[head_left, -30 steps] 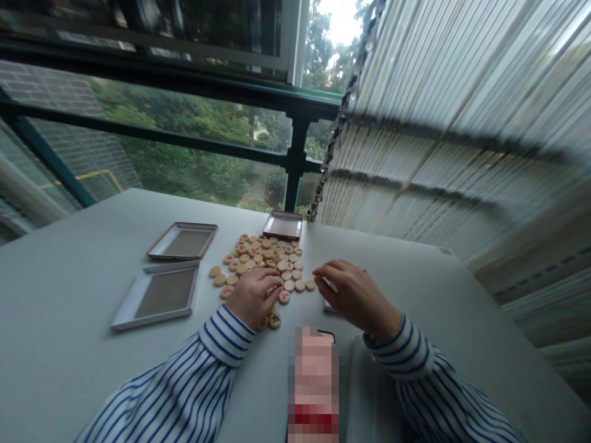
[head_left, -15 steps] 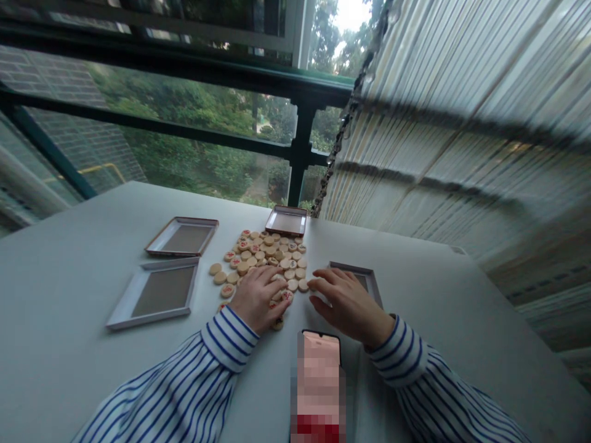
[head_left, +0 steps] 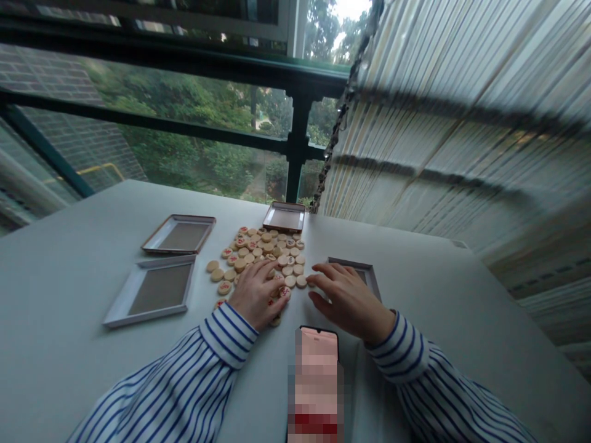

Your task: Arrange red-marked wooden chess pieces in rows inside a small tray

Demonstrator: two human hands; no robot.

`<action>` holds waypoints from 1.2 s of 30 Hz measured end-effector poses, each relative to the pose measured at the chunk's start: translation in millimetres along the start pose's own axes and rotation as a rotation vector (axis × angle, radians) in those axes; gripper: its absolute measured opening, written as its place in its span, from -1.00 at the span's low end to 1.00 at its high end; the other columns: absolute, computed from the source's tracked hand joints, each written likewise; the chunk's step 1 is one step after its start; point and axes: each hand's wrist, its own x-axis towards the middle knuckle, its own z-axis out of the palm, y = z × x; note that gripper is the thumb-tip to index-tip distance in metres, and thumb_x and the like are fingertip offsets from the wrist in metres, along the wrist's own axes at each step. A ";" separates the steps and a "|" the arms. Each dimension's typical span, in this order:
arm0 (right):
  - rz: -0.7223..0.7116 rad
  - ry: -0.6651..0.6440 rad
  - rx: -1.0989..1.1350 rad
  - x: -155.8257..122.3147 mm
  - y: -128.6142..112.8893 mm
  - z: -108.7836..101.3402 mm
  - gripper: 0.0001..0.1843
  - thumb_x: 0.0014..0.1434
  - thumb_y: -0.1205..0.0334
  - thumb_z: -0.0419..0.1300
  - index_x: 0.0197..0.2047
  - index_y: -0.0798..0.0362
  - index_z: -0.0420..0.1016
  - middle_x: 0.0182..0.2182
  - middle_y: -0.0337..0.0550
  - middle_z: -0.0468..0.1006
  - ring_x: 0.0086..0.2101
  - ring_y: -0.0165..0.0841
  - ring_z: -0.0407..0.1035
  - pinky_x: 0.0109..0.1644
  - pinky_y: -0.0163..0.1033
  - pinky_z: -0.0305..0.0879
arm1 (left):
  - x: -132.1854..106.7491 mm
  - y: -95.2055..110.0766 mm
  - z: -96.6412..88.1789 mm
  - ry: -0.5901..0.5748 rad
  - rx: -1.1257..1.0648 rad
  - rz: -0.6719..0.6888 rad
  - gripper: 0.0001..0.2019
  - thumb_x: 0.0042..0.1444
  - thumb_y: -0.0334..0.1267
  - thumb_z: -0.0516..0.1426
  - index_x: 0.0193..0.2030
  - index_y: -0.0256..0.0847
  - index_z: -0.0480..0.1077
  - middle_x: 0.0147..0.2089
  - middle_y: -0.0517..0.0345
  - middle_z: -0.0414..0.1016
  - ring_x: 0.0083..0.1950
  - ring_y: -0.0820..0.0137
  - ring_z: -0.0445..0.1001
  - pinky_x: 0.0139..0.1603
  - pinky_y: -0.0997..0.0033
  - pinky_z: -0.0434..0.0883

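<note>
A loose heap of round wooden Chinese chess pieces [head_left: 266, 248] lies on the white table, several showing red or dark characters and others blank faces. My left hand [head_left: 255, 294] rests palm down over the near part of the heap, fingers apart and curved; whatever is beneath the palm is hidden. Near its thumb lies a piece with a red character [head_left: 284, 292]. To the right of the heap, my right hand [head_left: 347, 298] is open with bent, parted fingers. Its fingertips are close beside a blank piece [head_left: 301, 281], and I cannot tell whether they touch it.
Shallow box parts stand around the heap: a white tray [head_left: 115, 312] and a brown-edged lid [head_left: 201, 241] on the left, another lid [head_left: 285, 230] behind, and a tray [head_left: 372, 278] partly behind my right hand. A phone [head_left: 318, 347] lies in front. Windows and a curtain border the table.
The view has shifted slightly, moving the table's contents a little up and left in the picture. Both hands keep nearly the same pose, and the heap looks much the same.
</note>
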 end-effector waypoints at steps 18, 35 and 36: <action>-0.007 0.011 -0.006 0.2 -0.6 -0.2 -0.75 0.16 0.20 0.04 -0.09 0.01 0.37 -0.06 -0.04 0.39 -0.06 -0.25 0.22 -0.05 -0.09 0.12 | -0.7 0.4 0.8 0.003 0.006 -0.005 -0.83 -0.06 -0.16 0.15 -0.32 -0.12 0.48 0.06 0.00 0.34 0.13 0.10 0.21 0.08 -0.03 0.21; -0.008 0.004 0.000 0.0 -1.5 -2.2 -0.75 0.17 0.21 0.03 -0.09 0.01 0.37 -0.04 -0.05 0.38 -0.05 -0.25 0.21 -0.04 -0.10 0.11 | 0.9 2.3 -0.8 0.009 -0.010 -0.010 -0.81 -0.08 -0.15 0.15 -0.35 -0.16 0.48 0.02 -0.05 0.37 0.13 0.09 0.21 0.11 -0.03 0.19; -0.007 0.005 0.000 0.0 -1.6 -2.2 -0.75 0.17 0.22 0.03 -0.09 0.01 0.37 -0.04 -0.05 0.38 -0.05 -0.25 0.21 -0.04 -0.10 0.11 | 1.1 2.5 -1.1 0.016 -0.017 -0.010 -0.82 -0.07 -0.15 0.15 -0.35 -0.17 0.48 0.02 -0.04 0.37 0.12 0.10 0.22 0.11 -0.02 0.18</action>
